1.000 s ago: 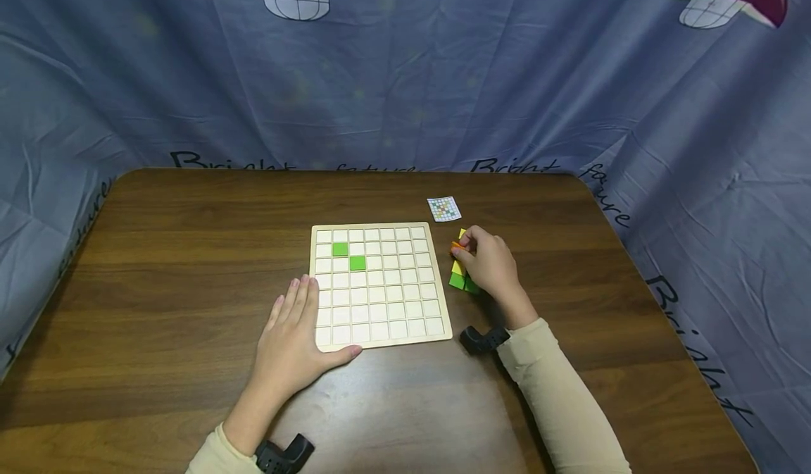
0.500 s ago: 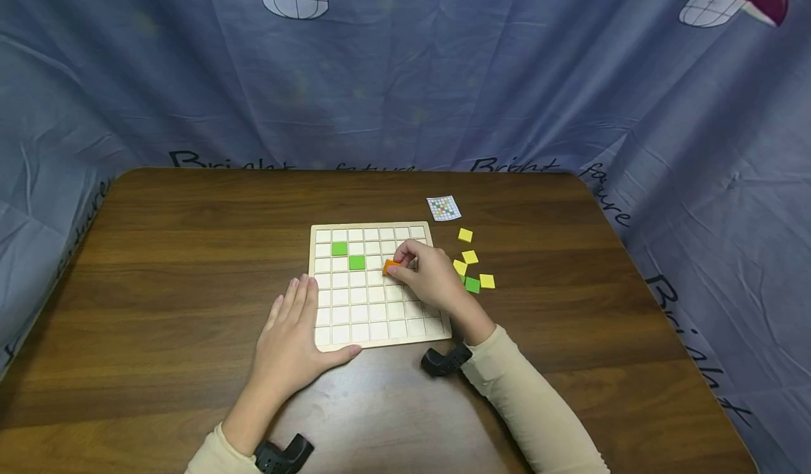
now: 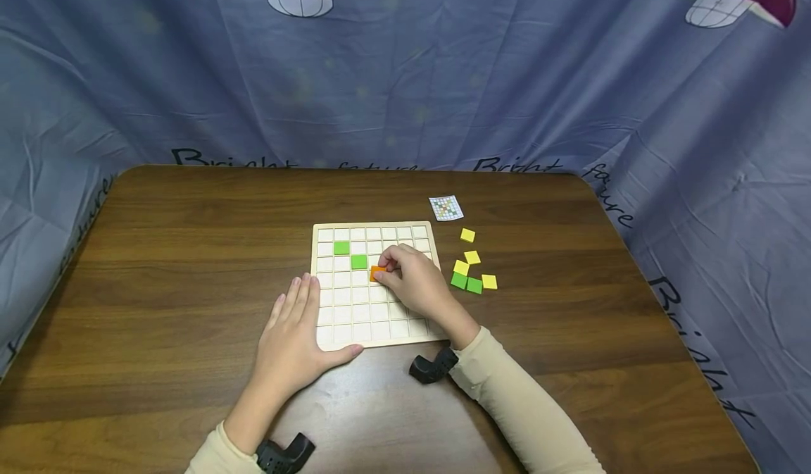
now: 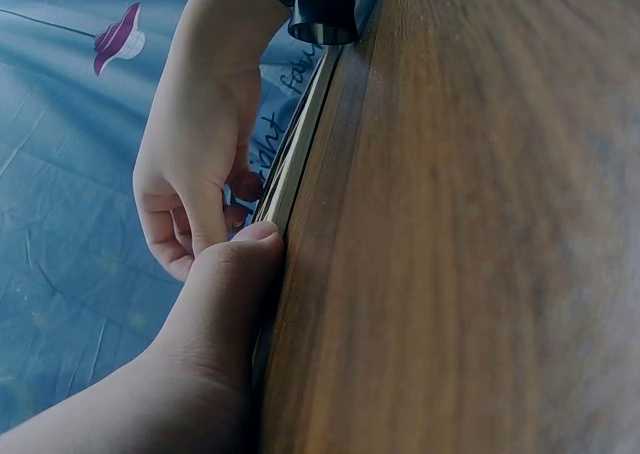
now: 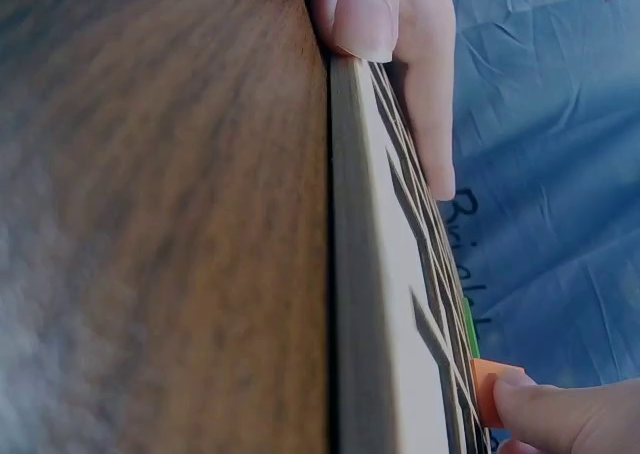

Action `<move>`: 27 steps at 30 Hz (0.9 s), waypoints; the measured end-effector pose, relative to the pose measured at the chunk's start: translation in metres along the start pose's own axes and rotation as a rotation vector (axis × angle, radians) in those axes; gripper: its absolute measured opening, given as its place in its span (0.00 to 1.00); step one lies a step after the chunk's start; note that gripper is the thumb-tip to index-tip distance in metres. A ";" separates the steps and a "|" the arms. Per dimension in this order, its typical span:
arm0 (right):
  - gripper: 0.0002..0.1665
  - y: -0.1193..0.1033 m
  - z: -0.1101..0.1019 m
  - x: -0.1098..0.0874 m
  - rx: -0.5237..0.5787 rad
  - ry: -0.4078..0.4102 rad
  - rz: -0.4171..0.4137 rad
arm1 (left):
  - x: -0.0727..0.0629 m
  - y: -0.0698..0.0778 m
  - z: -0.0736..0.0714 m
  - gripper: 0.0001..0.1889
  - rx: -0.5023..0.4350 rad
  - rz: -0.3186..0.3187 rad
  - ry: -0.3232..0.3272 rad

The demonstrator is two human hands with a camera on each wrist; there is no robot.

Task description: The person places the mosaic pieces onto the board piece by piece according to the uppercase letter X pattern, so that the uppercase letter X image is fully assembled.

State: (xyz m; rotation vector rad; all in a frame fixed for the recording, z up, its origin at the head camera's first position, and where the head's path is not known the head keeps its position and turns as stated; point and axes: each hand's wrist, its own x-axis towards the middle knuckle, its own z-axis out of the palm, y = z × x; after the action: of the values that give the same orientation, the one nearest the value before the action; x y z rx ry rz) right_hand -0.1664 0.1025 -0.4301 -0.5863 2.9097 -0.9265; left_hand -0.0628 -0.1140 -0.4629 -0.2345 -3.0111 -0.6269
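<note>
A wooden grid board with white squares lies on the table. Two green tiles sit in its squares, one diagonally below the other. My right hand pinches an orange tile between thumb and fingers, just below and right of the lower green one. In the right wrist view the orange tile stands tilted, its lower edge right at the grid. Against the board's left edge rests my left hand, fingers straight, its thumb at the front corner. The left wrist view shows that thumb along the board's edge.
Right of the board lie several loose yellow tiles and two green ones. A small card printed with a coloured grid lies behind them on the wooden table. A blue curtain hangs around the table's far side.
My right hand has carried the orange tile left from the loose tiles to the board, near the green ones. The left hand has stayed in place at the board's edge.
</note>
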 end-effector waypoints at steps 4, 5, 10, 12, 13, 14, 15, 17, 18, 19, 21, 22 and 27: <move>0.08 0.000 0.001 -0.002 -0.032 0.003 -0.012 | 0.000 0.000 0.000 0.71 0.005 -0.002 -0.004; 0.07 0.000 0.001 -0.002 -0.042 0.002 -0.018 | 0.000 0.001 0.000 0.71 0.006 -0.003 -0.003; 0.06 -0.001 0.002 -0.006 -0.092 -0.003 -0.073 | 0.000 0.001 0.000 0.71 0.009 -0.006 -0.002; 0.05 -0.001 0.001 -0.008 -0.119 -0.024 -0.124 | 0.000 0.001 0.000 0.70 0.008 -0.006 -0.003; 0.05 0.000 0.000 -0.010 -0.132 -0.033 -0.149 | 0.000 0.001 -0.001 0.70 0.007 -0.006 -0.004; 0.05 0.001 -0.001 -0.012 -0.142 -0.045 -0.172 | 0.000 0.001 -0.001 0.70 0.006 -0.005 -0.004; 0.05 0.002 -0.003 -0.014 -0.150 -0.057 -0.197 | 0.000 0.002 -0.001 0.70 0.006 -0.005 -0.004; 0.06 0.006 -0.008 -0.019 -0.156 -0.067 -0.217 | 0.000 0.002 0.000 0.70 0.004 -0.004 -0.003; 0.07 0.008 -0.011 -0.021 -0.157 -0.059 -0.216 | -0.001 0.001 0.000 0.70 0.004 -0.004 -0.004; 0.07 0.012 -0.014 -0.023 -0.155 -0.050 -0.208 | -0.001 0.001 0.000 0.70 0.005 -0.003 -0.003; 0.08 0.020 -0.023 -0.028 -0.157 -0.024 -0.176 | -0.001 0.001 0.000 0.70 0.005 -0.002 -0.003; 0.09 0.025 -0.028 -0.030 -0.159 -0.009 -0.150 | -0.001 0.001 0.000 0.70 0.004 -0.001 -0.003; 0.12 0.053 -0.053 -0.045 -0.237 0.041 -0.010 | -0.001 0.001 0.001 0.71 0.005 0.002 0.001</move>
State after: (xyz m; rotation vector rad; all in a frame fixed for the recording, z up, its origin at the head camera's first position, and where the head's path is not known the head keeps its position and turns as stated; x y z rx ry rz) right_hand -0.1502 0.1879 -0.4205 -0.6000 3.0796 -0.6049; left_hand -0.0618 -0.1129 -0.4632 -0.2373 -3.0110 -0.6191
